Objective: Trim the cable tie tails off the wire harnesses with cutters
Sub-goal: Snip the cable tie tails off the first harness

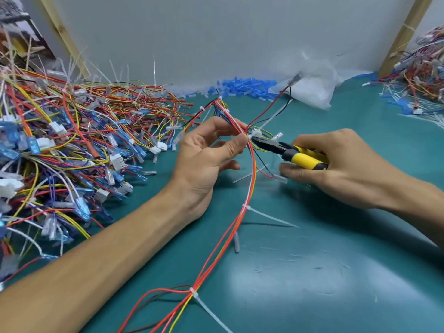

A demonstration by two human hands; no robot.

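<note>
The left hand point(206, 155) pinches the red, orange and yellow wire harness point(250, 183) beside its white plastic cable tie point(256, 134), steadying it above the teal mat point(336, 236) for the yellow-handled cutters point(286, 151) clenched in the right hand point(348, 164).

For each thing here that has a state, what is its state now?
Left hand: pinches the harness.
Right hand: grips the cutters.
Top tie: tail uncut, cutter tip at it.
Middle tie: tail uncut.
Bottom tie: tail uncut.
</note>
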